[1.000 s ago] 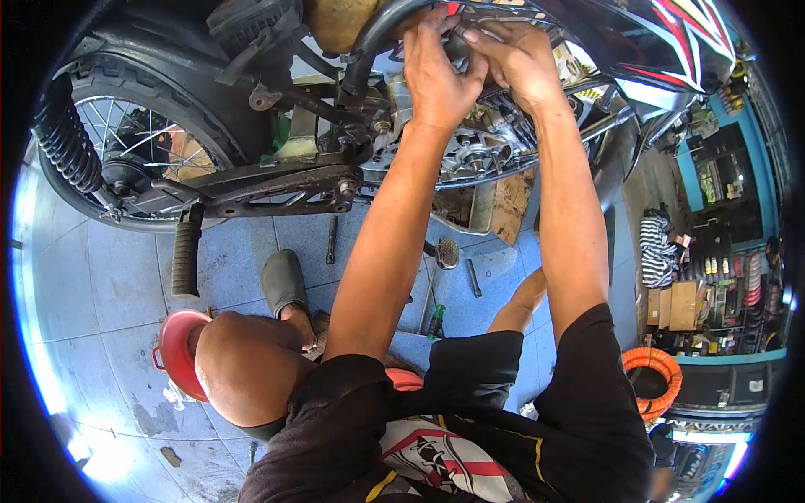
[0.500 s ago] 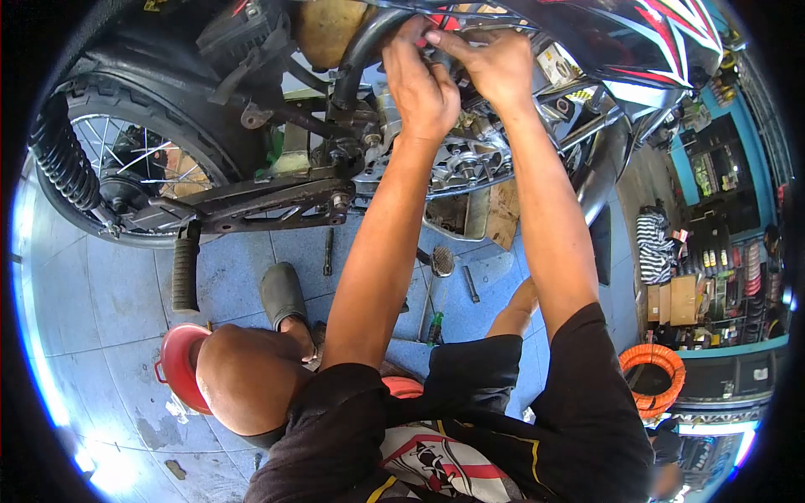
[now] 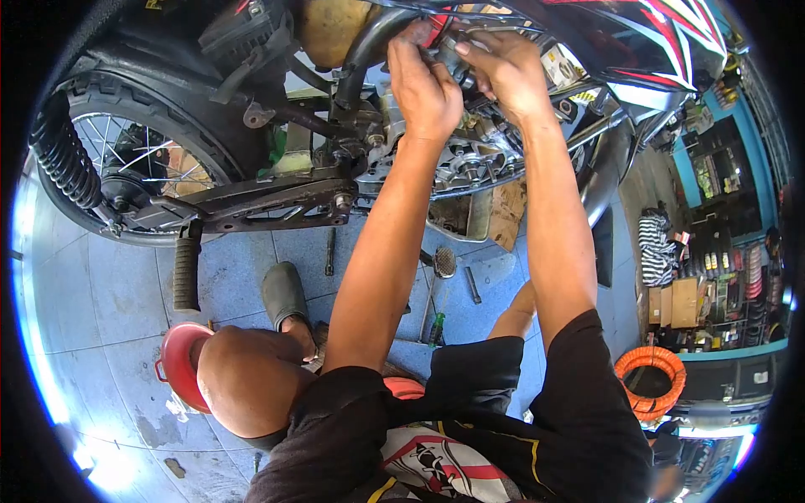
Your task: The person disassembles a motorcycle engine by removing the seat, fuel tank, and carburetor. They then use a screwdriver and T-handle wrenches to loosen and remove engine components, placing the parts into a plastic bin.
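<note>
Both my hands are up inside the frame of a motorcycle (image 3: pixel 277 197), above its engine (image 3: pixel 470 163). Between them is a small grey metal part (image 3: pixel 454 60), mostly covered by fingers, so its kind does not show. My left hand (image 3: pixel 424 94) is closed against its left side, beside a black curved tube (image 3: pixel 366 54); its fingertips are partly hidden. My right hand (image 3: pixel 513 77) has thumb and bent fingers closed on the part from the right. Something red (image 3: pixel 438 30) shows just behind the fingers.
On the blue tiled floor lie a green-handled screwdriver (image 3: pixel 437 329), a socket tool (image 3: pixel 474 285) and another dark tool (image 3: pixel 329 251). A metal tray (image 3: pixel 479 220) sits under the engine. A red basin (image 3: pixel 178 369) is by my left knee. The footpeg (image 3: pixel 186 272) juts out at left.
My right hand has moved slightly right and down, and its fingers have shifted. More of the grey metal part now shows between my hands. My left hand has hardly moved.
</note>
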Demonstrator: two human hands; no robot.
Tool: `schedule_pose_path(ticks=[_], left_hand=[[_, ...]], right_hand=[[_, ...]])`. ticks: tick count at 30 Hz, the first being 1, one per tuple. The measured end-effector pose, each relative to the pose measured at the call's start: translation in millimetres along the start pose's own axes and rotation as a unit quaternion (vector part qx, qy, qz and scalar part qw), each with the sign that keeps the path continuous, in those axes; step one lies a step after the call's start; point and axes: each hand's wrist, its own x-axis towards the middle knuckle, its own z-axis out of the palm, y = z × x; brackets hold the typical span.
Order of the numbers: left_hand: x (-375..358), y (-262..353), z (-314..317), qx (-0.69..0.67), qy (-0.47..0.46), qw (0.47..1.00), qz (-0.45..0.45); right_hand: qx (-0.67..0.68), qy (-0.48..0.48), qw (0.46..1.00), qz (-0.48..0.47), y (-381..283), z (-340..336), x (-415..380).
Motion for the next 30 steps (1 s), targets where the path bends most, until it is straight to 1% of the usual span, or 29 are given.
schedule_pose_path(ticks=[1,2,3,4,5,6,7,8,9,10,11,12,13,14,15,16,17,18,20,21,22,23,24,25,26,27,28,29,30], left_hand=[[-0.3,-0.3,-0.2,0.005,-0.002,1.000,0.007],[0.9,-0.5,1.2,0.008,-0.002,1.000,0.014],[1.9,-1.0,1.9,0.014,0.004,1.000,0.025],[1.2,-0.1,2.6,0.010,0.002,1.000,0.025],[1.6,0.1,3.2,0.013,0.002,1.000,0.021],[1.1,0.4,2.0,0.018,0.000,1.000,0.015],[0.7,0.7,1.6,0.019,-0.003,1.000,0.003],[1.9,-0.1,1.1,0.021,-0.001,1.000,0.005],[2.5,-0.1,0.5,0.017,0.004,1.000,0.013],[2.5,0.8,1.1,0.010,0.006,1.000,0.019],[1.7,1.8,-0.5,0.014,0.000,1.000,0.022],[2.3,0.8,1.0,0.015,0.003,1.000,0.025],[3.3,2.8,1.6,0.021,0.003,1.000,0.023],[2.4,5.3,1.2,0.027,0.001,0.999,0.018],[2.1,5.2,1.7,0.026,0.003,0.999,0.018],[1.8,5.1,1.6,0.024,-0.002,1.000,0.002],[0.6,5.3,0.6,0.023,-0.007,1.000,-0.005],[1.0,6.2,0.2,0.022,-0.012,1.000,-0.012],[2.8,3.5,-0.2,0.060,-0.015,0.997,0.035],[3.7,4.3,-0.4,0.071,-0.016,0.997,0.026],[2.0,5.8,0.3,0.077,-0.020,0.997,0.016],[0.6,6.9,0.9,0.071,-0.023,0.997,0.003],[1.0,6.5,1.8,0.064,-0.022,0.998,-0.009],[-0.1,5.7,2.8,0.052,-0.025,0.998,-0.018],[-1.9,3.8,1.4,0.045,-0.028,0.998,-0.026],[-3.0,0.9,0.4,0.042,-0.030,0.998,-0.018],[-2.8,-0.6,0.1,0.039,-0.032,0.999,-0.009],[-2.2,0.5,-0.6,0.051,-0.032,0.998,-0.002],[-1.4,2.6,-0.3,0.061,-0.031,0.998,0.005]], right_hand=[[-0.119,0.066,0.986,-0.101,1.5,7.2,1.6],[-0.119,0.066,0.985,-0.103,2.0,11.1,4.3],[-0.233,0.104,0.959,-0.124,4.9,12.1,5.7],[-0.343,0.141,0.917,-0.143,9.1,11.0,6.9],[-0.319,0.153,0.918,-0.181,18.7,9.5,10.6],[-0.319,0.154,0.917,-0.182,15.1,8.9,8.5],[-0.195,0.098,0.969,-0.115,11.2,7.4,5.3],[-0.066,0.038,0.996,-0.045,6.7,5.5,2.9],[-0.041,-0.007,0.999,-0.001,2.4,-1.3,0.3],[-0.041,-0.007,0.999,-0.001,6.5,0.4,2.3],[-0.174,0.059,0.978,-0.103,13.3,3.5,5.4],[-0.304,0.124,0.922,-0.203,15.5,6.5,8.5],[-0.436,0.154,0.885,-0.050,-1.1,14.7,4.6],[-0.403,0.155,0.897,-0.098,11.1,11.4,9.1],[-0.266,0.137,0.941,-0.160,10.3,18.6,12.8],[-0.121,0.112,0.962,-0.220,7.2,22.3,15.5],[-0.042,0.038,0.998,-0.001,0.6,8.4,2.6],[-0.048,0.040,0.998,-0.004,2.9,6.1,5.2],[-0.162,0.102,0.964,-0.185,18.8,5.6,12.0],[-0.251,0.154,0.945,-0.142,24.9,10.1,13.5],[-0.345,0.181,0.921,-0.020,18.2,13.5,12.2],[-0.339,0.209,0.916,-0.051,21.2,15.5,10.3],[-0.314,0.191,0.927,-0.072,16.5,15.8,8.1],[-0.192,0.212,0.932,-0.224,38.4,15.1,19.5],[-0.185,0.148,0.962,-0.133,21.6,8.3,6.8],[-0.108,0.112,0.987,-0.050,8.4,7.2,-0.7],[-0.028,0.075,0.996,0.033,-1.7,6.0,-5.1],[-0.150,0.123,0.980,-0.038,8.3,6.5,-1.9],[-0.270,0.172,0.941,-0.107,19.0,7.7,4.2]])
